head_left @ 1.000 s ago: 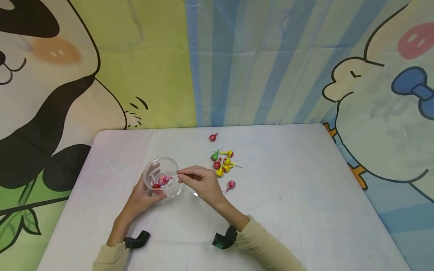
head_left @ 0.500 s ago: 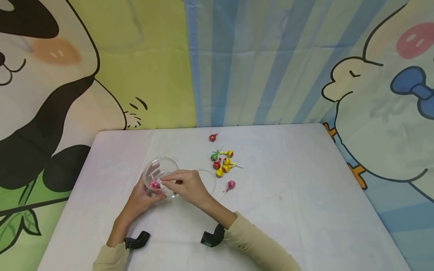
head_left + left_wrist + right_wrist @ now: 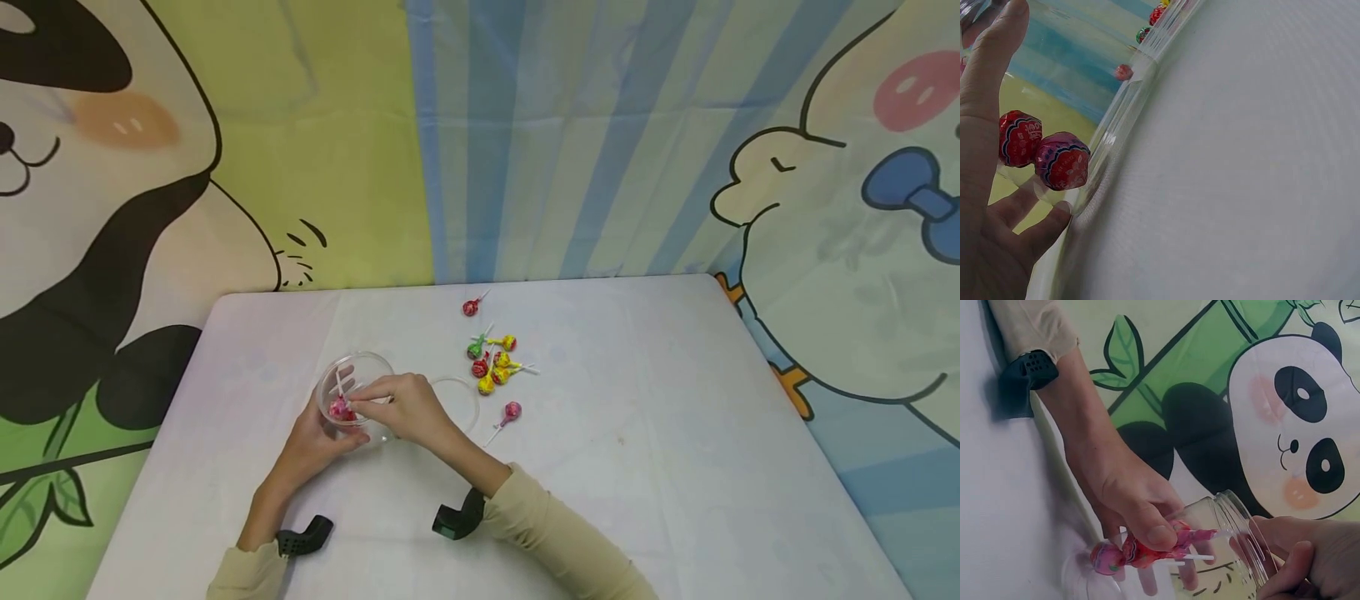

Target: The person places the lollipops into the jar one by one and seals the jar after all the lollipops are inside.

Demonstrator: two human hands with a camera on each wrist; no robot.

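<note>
My left hand [image 3: 311, 446] grips a clear plastic jar [image 3: 374, 361], tilted with its mouth toward my right hand [image 3: 405, 407]. Thumb and fingers curl round the jar's wall. Inside are wrapped red and pink lollipops [image 3: 341, 408]; the left wrist view shows a red lollipop [image 3: 1020, 139] beside a pink one [image 3: 1063, 162]. At the jar's mouth, the right thumb and forefinger pinch what looks like a lollipop stick. In the right wrist view, the right hand [image 3: 1300, 556] reaches in at the threaded rim [image 3: 1238, 512], partly hiding the stick's end.
A clear round lid [image 3: 477, 408] lies right of the jar, partly behind the right hand. Nearby is a single pink lollipop [image 3: 512, 410]. Farther back sit several yellow, red and green lollipops [image 3: 500, 375], with one red lollipop [image 3: 470, 308] near the table's far edge.
My right hand has moved left to the jar's mouth, bringing a pink lollipop inside. The lid has come into view behind it. My left hand and the jar stay nearly still.
</note>
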